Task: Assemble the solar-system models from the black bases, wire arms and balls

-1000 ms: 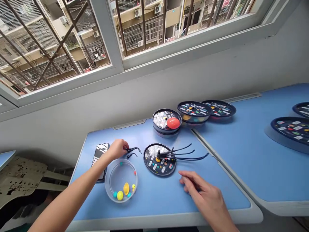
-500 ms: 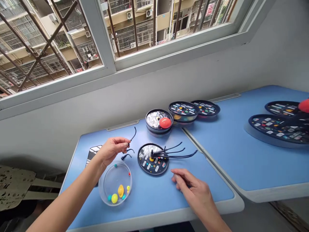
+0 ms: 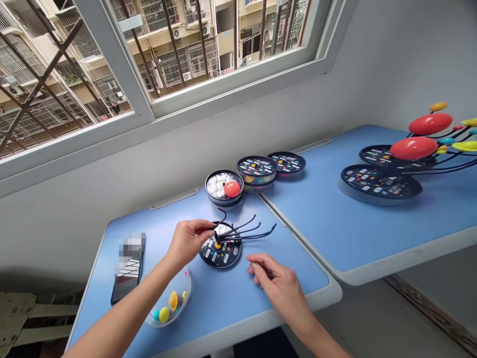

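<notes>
My left hand [image 3: 188, 241] is shut on a thin black wire arm [image 3: 222, 218] at the hub post [image 3: 217, 238] of a solar-system model. The post rises from a round black base disc [image 3: 219, 256] with small printed labels. Several other black wire arms [image 3: 253, 229] fan out to the right from it. My right hand [image 3: 278, 281] rests on the blue table to the right of the disc, its fingers loosely curled and holding nothing I can see. A transparent round dish [image 3: 169, 311] of coloured balls lies low, partly hidden by my left forearm [image 3: 130, 303].
A phone [image 3: 128, 268] lies at the table's left edge. Behind the disc stand an open tin [image 3: 223, 189] holding a red ball and stacked tins [image 3: 257, 171]. On the adjoining blue table [image 3: 298, 209], assembled models with red balls [image 3: 413, 147] stand at right. A window [image 3: 223, 49] runs above.
My head has turned right, bringing the assembled models into full view. My left hand has moved right from beside the phone to the hub, and the loose wire pieces no longer show.
</notes>
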A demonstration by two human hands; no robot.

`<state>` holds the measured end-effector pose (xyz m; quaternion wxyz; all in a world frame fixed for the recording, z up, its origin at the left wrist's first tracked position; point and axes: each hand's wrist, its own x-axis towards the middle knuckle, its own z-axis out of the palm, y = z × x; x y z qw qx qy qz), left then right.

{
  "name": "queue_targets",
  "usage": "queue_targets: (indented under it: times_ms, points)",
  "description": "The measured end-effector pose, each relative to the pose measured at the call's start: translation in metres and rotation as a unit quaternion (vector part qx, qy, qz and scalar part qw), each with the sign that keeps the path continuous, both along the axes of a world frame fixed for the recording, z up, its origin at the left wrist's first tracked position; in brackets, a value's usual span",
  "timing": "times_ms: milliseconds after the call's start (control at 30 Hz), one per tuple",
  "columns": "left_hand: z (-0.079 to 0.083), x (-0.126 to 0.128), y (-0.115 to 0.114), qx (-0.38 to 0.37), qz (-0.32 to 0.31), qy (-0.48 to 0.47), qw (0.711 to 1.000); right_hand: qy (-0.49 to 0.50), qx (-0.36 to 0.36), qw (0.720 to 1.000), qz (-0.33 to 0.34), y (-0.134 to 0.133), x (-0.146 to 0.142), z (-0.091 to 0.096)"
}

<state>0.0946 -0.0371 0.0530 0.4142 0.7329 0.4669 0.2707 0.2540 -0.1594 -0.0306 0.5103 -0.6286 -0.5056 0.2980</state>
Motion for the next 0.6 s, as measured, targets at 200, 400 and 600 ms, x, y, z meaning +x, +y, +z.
queue_targets:
  times_ms: [200, 400, 600]
  points:
    - [0.0082, 0.0049, 0.0001, 0.08, -0.04, 0.091, 0.992, 0.013, -0.011, 1.0, 0.002, -0.0007, 0.0006, 0.0005]
    - [0.0092, 0.0092, -0.0007, 0.134, -0.077, 0.159, 0.975, 0.013, -0.004, 1.0, -0.001, -0.0001, 0.0009, 0.0023]
    - [0.008, 0.0106, -0.0012, 0.168, -0.076, 0.186, 0.965, 0.009, -0.004, 1.0, 0.003, -0.0006, 0.0016, -0.0011]
